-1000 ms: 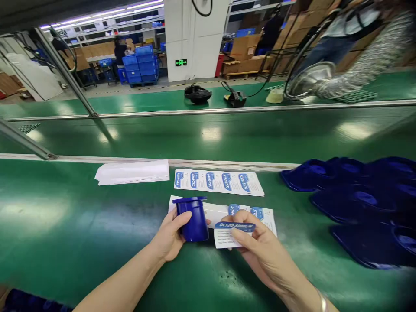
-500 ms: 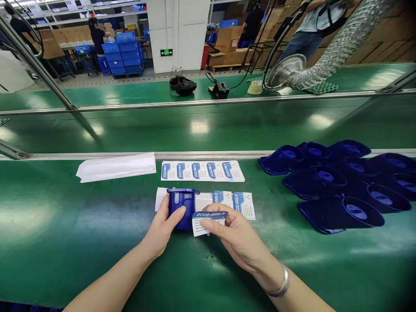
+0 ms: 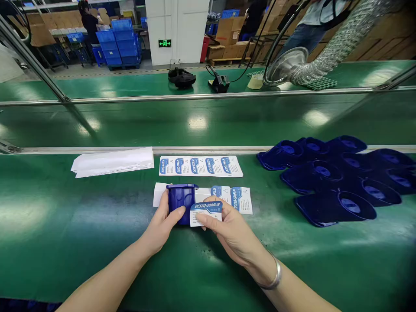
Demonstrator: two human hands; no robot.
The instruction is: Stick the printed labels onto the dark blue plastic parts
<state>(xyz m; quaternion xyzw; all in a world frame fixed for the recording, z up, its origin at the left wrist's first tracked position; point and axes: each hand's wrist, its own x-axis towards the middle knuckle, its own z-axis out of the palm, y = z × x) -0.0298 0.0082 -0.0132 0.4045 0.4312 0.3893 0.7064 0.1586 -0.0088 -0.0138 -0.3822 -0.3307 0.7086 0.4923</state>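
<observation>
My left hand (image 3: 165, 223) grips a dark blue plastic part (image 3: 180, 197) by its left side, thumb across its front. Between the thumb and fingers of my right hand (image 3: 224, 225) is a blue-and-white label (image 3: 205, 213), printed "DC52Q-5000L/H". The label's left edge overlaps or lies just in front of the part's lower right side; whether they touch is unclear. Behind both hands lies a partly used label strip (image 3: 241, 200), with a bare stretch at its left. Farther back is a full label sheet (image 3: 200, 166) with several labels.
White paper sheets (image 3: 113, 162) lie at the left. Several dark blue parts (image 3: 338, 206) are grouped at the right on the green table (image 3: 136, 277). A metal rail (image 3: 240, 150) runs behind them. Beyond are a black device (image 3: 182, 78), a silver duct (image 3: 344, 47) and people.
My right hand has brought the label slightly left and up toward the blue part, and its printed face is turned more to the camera. The whole view has shifted slightly.
</observation>
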